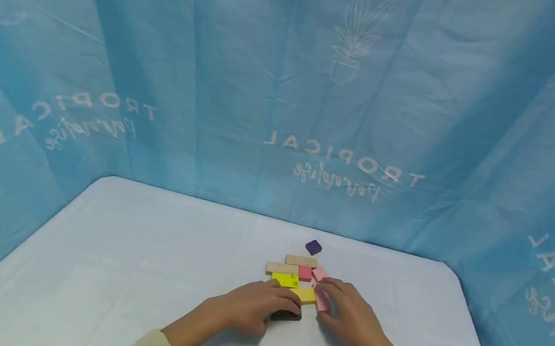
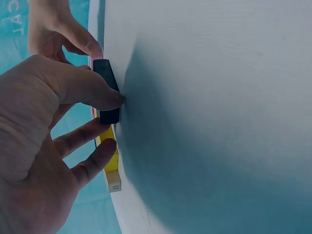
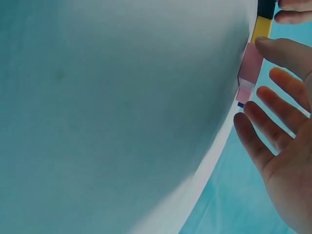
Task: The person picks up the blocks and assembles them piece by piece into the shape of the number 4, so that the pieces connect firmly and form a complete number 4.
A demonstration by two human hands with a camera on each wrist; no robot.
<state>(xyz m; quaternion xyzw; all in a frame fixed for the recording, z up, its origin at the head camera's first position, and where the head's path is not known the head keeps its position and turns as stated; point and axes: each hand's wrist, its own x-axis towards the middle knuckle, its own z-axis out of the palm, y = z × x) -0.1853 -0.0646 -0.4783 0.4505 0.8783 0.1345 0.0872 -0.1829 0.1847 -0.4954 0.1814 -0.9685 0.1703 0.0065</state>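
Observation:
My left hand (image 1: 255, 304) grips a black block (image 1: 285, 316) at the near side of a flat cluster of coloured blocks. In the left wrist view the thumb lies across the black block's near face, with other fingers spread behind it. My right hand (image 1: 350, 314) holds a pink block (image 1: 322, 302) at the cluster's right side, thumb at its near end. A yellow block (image 1: 306, 295) lies between the two hands, its left part covered by the left fingers. Beyond it is a bright yellow block (image 1: 285, 279).
Two plain wooden blocks (image 1: 301, 260), a red block (image 1: 305, 273) and another pink block (image 1: 319, 273) form the cluster's far part. A dark purple block (image 1: 313, 247) lies apart, farther back. The white table (image 1: 159, 251) is backed by a blue curtain (image 1: 224, 97).

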